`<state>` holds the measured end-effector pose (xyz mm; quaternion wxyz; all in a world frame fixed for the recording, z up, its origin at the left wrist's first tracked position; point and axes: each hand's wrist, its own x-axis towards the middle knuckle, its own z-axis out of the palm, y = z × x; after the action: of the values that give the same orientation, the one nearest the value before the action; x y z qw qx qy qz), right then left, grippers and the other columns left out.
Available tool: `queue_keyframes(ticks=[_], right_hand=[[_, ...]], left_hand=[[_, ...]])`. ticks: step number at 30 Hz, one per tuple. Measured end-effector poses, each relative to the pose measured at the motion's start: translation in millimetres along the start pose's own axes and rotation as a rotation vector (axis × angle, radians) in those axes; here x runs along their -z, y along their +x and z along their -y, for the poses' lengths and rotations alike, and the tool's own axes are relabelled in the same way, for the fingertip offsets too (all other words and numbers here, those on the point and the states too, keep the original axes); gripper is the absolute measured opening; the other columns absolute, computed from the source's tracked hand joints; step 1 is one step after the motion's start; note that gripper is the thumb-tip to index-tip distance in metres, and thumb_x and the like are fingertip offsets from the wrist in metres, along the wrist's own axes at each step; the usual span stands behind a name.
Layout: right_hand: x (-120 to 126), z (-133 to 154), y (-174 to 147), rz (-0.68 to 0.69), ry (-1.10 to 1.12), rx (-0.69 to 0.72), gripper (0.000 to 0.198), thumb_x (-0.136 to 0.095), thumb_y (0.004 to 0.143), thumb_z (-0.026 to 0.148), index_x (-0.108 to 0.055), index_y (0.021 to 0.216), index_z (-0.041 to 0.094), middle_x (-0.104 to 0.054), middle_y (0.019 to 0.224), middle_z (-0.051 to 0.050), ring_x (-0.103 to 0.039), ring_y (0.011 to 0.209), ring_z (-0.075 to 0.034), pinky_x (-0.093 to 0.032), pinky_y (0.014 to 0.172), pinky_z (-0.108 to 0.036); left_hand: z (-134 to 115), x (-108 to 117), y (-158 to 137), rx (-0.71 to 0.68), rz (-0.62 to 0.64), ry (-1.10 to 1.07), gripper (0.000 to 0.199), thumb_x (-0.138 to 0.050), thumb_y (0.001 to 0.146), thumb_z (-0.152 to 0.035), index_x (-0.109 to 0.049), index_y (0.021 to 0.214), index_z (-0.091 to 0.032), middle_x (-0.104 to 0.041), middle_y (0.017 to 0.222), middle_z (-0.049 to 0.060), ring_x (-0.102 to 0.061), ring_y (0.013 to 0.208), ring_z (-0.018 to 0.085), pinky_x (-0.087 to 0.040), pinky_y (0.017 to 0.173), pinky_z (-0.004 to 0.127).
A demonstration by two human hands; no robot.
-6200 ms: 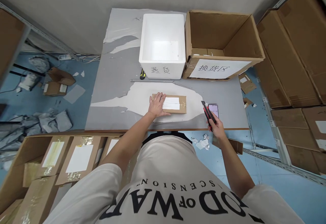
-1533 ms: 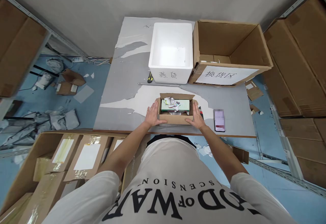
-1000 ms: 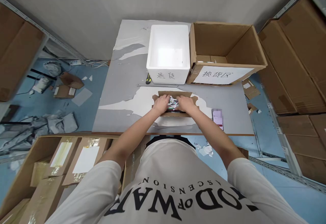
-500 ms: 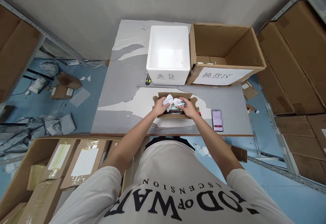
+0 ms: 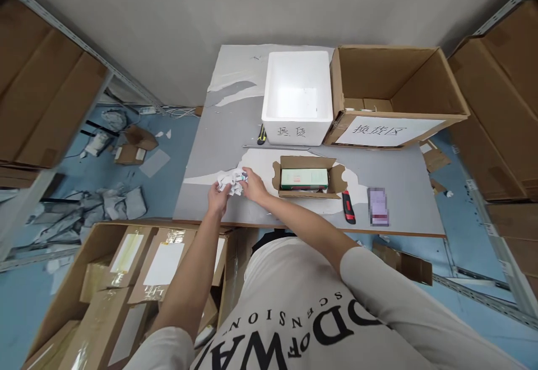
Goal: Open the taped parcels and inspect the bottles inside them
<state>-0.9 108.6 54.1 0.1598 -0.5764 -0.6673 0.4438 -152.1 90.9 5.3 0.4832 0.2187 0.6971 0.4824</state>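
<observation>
Crumpled white paper [image 5: 232, 180] is bunched between my two hands at the left of the table. My left hand [image 5: 218, 198] grips it from the near left side, and my right hand [image 5: 254, 185] closes on its right edge. To the right of them sits an opened small cardboard box [image 5: 309, 162] with its end flaps spread. Inside it lies a white and green carton [image 5: 304, 177], its top face uncovered. A red and black box cutter [image 5: 348, 207] rests beside the box's right end.
A white foam bin [image 5: 297, 132] and a large cardboard box [image 5: 399, 132] with a handwritten label stand at the back. A yellow and black cutter [image 5: 261, 134] lies by the bin. A phone [image 5: 379, 206] lies at right. Taped parcels [image 5: 163, 263] fill a big carton at lower left.
Both hands have lifted the crumpled paper out of the small box and carried it left. The carton inside the box and the red cutter now show. My view has shifted left.
</observation>
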Motion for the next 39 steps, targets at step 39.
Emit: queue_keyframes(ticks=[39], right_hand=[[158.4, -168.7, -65.1, 0.050, -0.997, -0.190, 0.047, -0.061, 0.071, 0.005, -0.052, 0.118, 0.006, -0.052, 0.122, -0.024, -0.057, 0.105, -0.030, -0.043, 0.089, -0.038]], left_hand=[[-3.8, -200.9, -58.5, -0.835, 0.813, 1.683, 0.063, -0.077, 0.066, -0.019, -0.050, 0.122, -0.012, -0.049, 0.128, 0.018, -0.048, 0.121, 0.032, -0.043, 0.095, 0.038]])
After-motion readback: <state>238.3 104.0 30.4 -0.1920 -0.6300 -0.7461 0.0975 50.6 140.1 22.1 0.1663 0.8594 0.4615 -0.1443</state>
